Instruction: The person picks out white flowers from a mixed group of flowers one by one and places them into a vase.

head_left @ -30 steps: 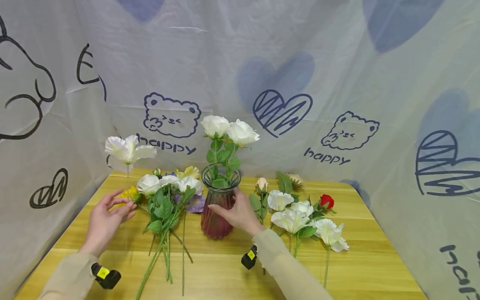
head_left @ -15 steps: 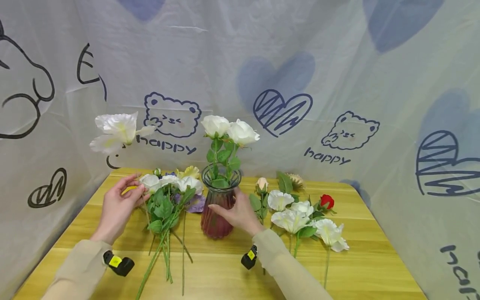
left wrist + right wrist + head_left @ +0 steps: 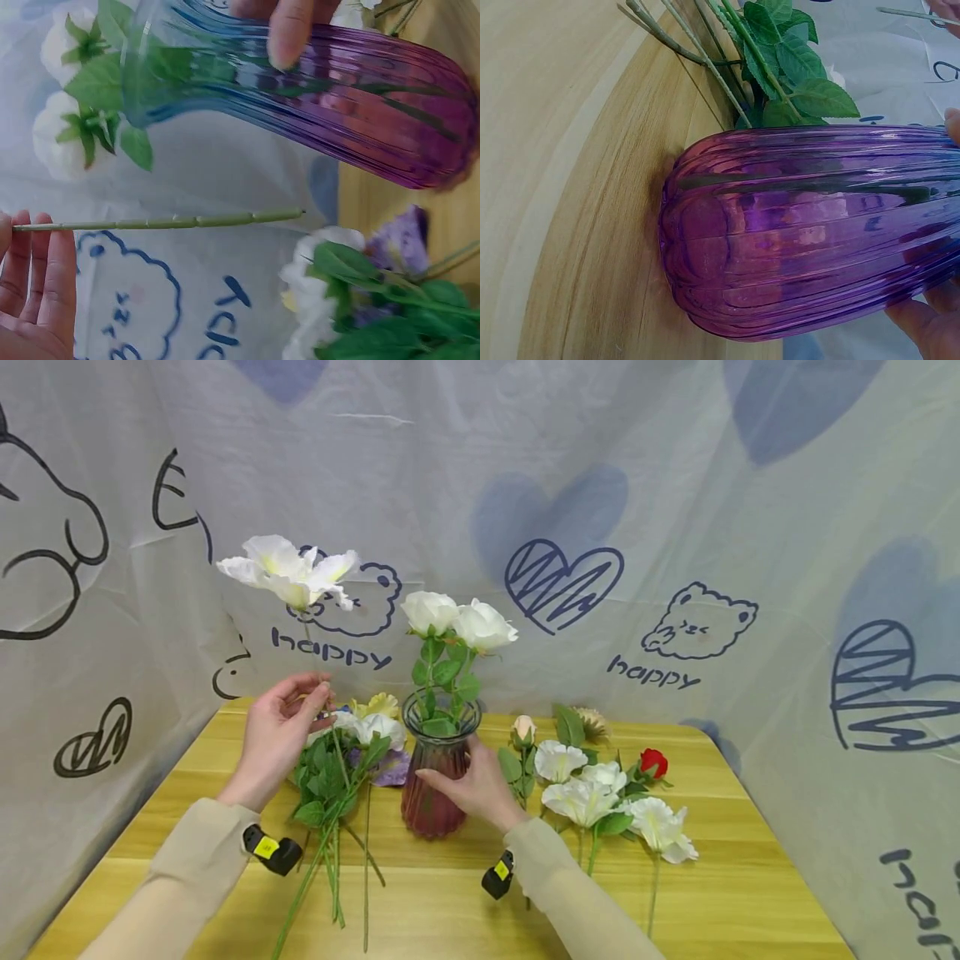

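My left hand (image 3: 281,731) pinches the thin green stem (image 3: 187,222) of a white flower (image 3: 292,572) with wide ruffled petals. The bloom is up in the air, left of the vase; in the left wrist view the stem's lower end is free, apart from the glass. A ribbed glass vase (image 3: 431,793), bluish at the neck and pink-purple below, stands upright on the table. Two white roses (image 3: 429,612) with green leaves rise out of it. On the vase's right side my right hand (image 3: 480,785) grips the glass, thumb across the front.
Left of the vase lies a bunch of white roses (image 3: 378,729), with a purple flower (image 3: 392,768) and a yellow flower (image 3: 377,704) behind. Several white flowers (image 3: 581,800), a red rose (image 3: 654,763) and a peach rosebud (image 3: 523,728) lie to the right. Printed cloth (image 3: 555,443) hangs behind.
The left hand has moved right and up with the white flower, over the bunch and closer to the vase. The right hand and the vase have stayed put.
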Demonstrator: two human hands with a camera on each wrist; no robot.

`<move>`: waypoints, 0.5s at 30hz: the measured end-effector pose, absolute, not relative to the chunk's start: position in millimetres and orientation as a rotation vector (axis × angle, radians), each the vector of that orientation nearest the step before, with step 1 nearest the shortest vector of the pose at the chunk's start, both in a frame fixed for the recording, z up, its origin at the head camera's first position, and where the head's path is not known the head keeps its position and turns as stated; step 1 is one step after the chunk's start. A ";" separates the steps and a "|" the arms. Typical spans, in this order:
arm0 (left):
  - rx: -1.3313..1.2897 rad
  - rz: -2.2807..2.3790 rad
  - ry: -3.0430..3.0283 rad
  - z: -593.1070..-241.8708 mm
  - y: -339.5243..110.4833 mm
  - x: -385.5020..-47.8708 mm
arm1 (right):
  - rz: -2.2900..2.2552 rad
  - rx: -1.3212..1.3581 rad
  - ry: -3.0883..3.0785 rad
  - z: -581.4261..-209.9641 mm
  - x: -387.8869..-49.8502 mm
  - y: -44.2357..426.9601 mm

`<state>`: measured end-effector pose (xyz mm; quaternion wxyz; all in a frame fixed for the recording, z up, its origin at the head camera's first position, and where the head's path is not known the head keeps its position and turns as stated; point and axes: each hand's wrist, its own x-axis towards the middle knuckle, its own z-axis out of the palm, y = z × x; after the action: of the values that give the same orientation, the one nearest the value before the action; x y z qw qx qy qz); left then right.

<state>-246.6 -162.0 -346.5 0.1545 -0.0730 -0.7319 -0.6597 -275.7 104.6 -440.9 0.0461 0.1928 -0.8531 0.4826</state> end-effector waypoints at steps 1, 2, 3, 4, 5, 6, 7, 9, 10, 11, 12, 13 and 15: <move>-0.224 -1.862 -2.112 -342.5 -159.6 -247.1 | 1.474 0.590 -2.604 -440.8 -275.6 104.5; -0.240 -1.843 -2.118 -338.1 -157.2 -247.8 | 1.474 0.590 -2.604 -440.8 -275.5 104.4; -0.252 -1.826 -2.121 -333.6 -154.8 -248.5 | 1.474 0.590 -2.604 -440.6 -275.4 104.4; -0.264 -1.806 -2.125 -329.0 -152.4 -249.1 | 1.473 0.591 -2.605 -440.5 -275.3 104.4; -0.275 -1.796 -2.121 -324.2 -149.9 -249.9 | 1.475 0.593 -2.604 -440.3 -275.1 104.4; -0.290 -1.792 -2.112 -319.2 -147.4 -250.6 | 1.479 0.595 -2.603 -440.2 -275.0 104.4; -0.308 -1.793 -2.098 -314.0 -145.1 -251.5 | 1.479 0.597 -2.603 -440.1 -274.9 104.5; -0.341 -1.795 -2.066 -304.1 -140.2 -253.1 | 1.480 0.599 -2.603 -440.2 -274.9 104.6; -0.354 -1.795 -2.051 -299.5 -137.7 -254.1 | 1.480 0.602 -2.602 -440.2 -274.8 104.7; -0.369 -1.796 -2.032 -295.0 -134.9 -255.0 | 1.482 0.604 -2.601 -440.4 -274.9 104.8; -0.386 -1.797 -2.014 -291.0 -132.3 -255.7 | 1.484 0.606 -2.599 -440.5 -275.0 104.8; -0.401 -1.801 -1.996 -287.5 -129.8 -256.4 | 1.484 0.608 -2.599 -440.6 -275.1 104.8; -0.426 -1.804 -1.964 -281.5 -124.7 -257.0 | 1.484 0.612 -2.596 -440.7 -275.3 104.8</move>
<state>-257.0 -124.7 -281.5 0.2186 -0.1538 -0.7096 -0.6520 -275.3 104.8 -440.7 0.0445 0.2002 -0.8497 0.4857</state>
